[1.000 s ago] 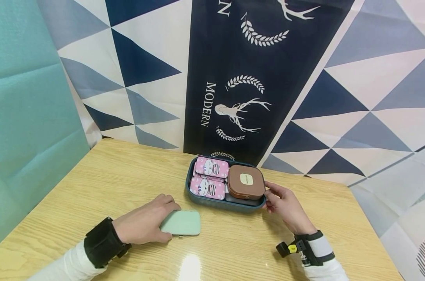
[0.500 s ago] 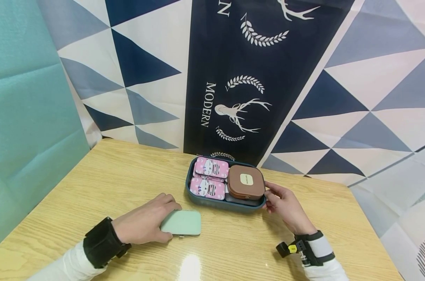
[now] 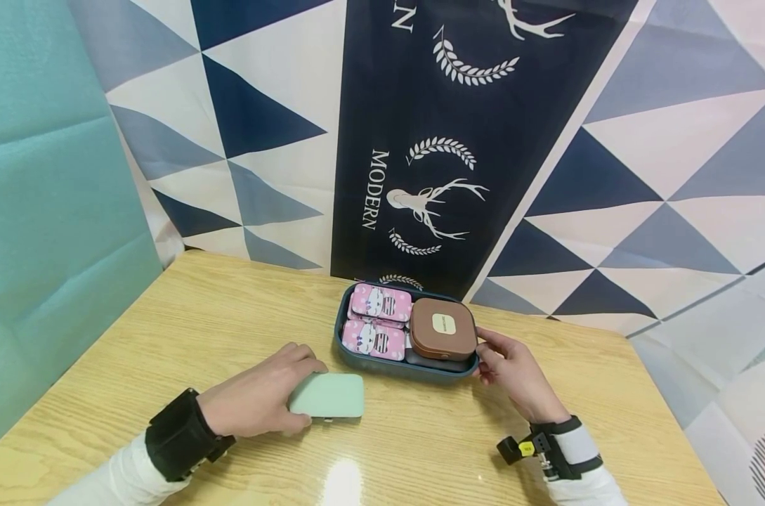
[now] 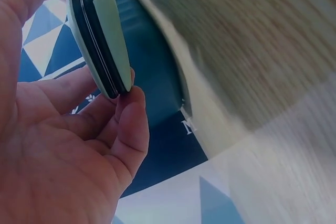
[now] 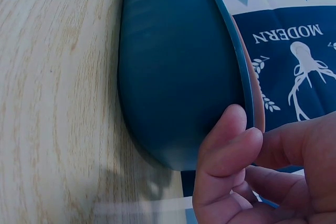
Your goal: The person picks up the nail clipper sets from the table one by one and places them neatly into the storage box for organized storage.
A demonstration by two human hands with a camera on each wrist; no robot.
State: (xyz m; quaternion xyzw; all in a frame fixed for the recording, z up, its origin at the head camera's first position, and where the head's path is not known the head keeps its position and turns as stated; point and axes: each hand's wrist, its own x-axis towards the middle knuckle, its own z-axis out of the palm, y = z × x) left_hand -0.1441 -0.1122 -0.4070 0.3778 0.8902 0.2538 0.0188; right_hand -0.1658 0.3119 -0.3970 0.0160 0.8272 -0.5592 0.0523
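Note:
A mint-green flat case (image 3: 327,395) with a dark seam is pinched at its left end between the thumb and fingers of my left hand (image 3: 271,390). In the left wrist view the case (image 4: 107,38) appears on edge, held by its ends. To its upper right stands a dark blue storage bin (image 3: 382,365), whose right end my right hand (image 3: 515,367) grips by the rim. Seen from the right wrist, curled fingers (image 5: 231,153) pinch the bin's edge. Inside the bin lie pink cartoon-printed tins (image 3: 374,340) on the left and a brown box (image 3: 444,328) with a cream label on the right.
The wooden table (image 3: 186,323) extends to both sides of the bin. A patterned navy, grey and white cloth (image 3: 414,105) hangs right behind it. Teal fabric (image 3: 47,183) borders the left side. Something dark lies beneath the brown box.
My left hand has raised the green case slightly, tilting it and shifting it a little toward the bin. The right hand and the bin stay in place.

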